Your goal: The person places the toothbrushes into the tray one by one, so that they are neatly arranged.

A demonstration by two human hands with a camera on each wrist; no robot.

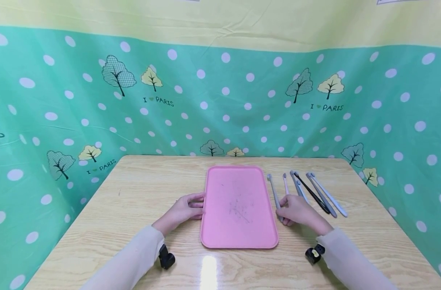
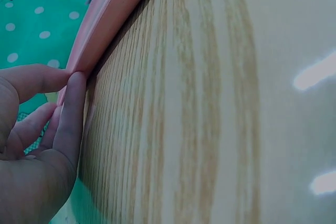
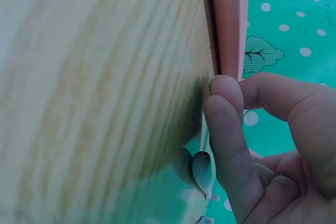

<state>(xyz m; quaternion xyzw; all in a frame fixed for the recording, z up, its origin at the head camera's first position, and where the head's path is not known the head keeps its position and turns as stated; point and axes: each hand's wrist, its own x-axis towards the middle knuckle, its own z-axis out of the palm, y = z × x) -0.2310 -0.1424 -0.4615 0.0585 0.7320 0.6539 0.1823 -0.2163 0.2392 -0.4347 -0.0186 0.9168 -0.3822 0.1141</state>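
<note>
A pink tray [image 1: 238, 193] lies flat on the wooden table in the head view, with grey scuffs on its surface. My left hand [image 1: 186, 209] is at its left edge; in the left wrist view, thumb and fingers [image 2: 73, 103] pinch the tray's rim [image 2: 113, 19]. Just off the right edge, my right hand [image 1: 296, 211] pinches the lower handle of a grey toothbrush [image 1: 273, 189] whose head points away from me. Close beside it, a pink toothbrush [image 1: 285, 183] is partly hidden by that hand. The right wrist view shows thumb and forefinger tips [image 3: 226, 90] together near the tray's side.
Right of my right hand lie several more toothbrushes, among them a black one [image 1: 311, 191], a grey one [image 1: 322, 197] and a pale blue one [image 1: 330, 197]. A green dotted curtain [image 1: 224, 112] hangs behind and beside the wooden table [image 1: 144, 185].
</note>
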